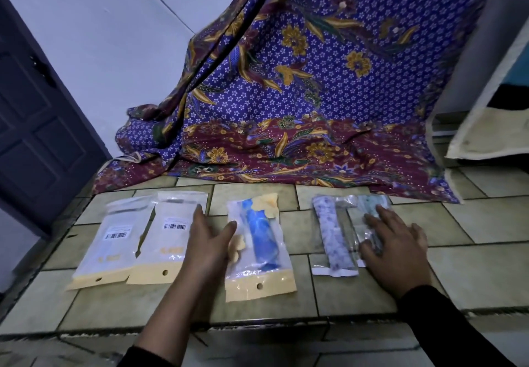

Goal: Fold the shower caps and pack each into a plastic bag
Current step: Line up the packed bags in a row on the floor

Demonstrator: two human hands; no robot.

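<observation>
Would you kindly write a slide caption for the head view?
Five packed bags lie in a row on the tiled floor; left hand open between two, right hand flat on the rightmost bag.

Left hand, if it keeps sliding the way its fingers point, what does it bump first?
Probably the top of the barcode bag under the left hand's fingertips, then the batik cloth.

Purple floral batik cloth (315, 94) draped against white wall (100, 37), spilling onto tiled floor (486, 223); dark door (37, 123) left.
</observation>
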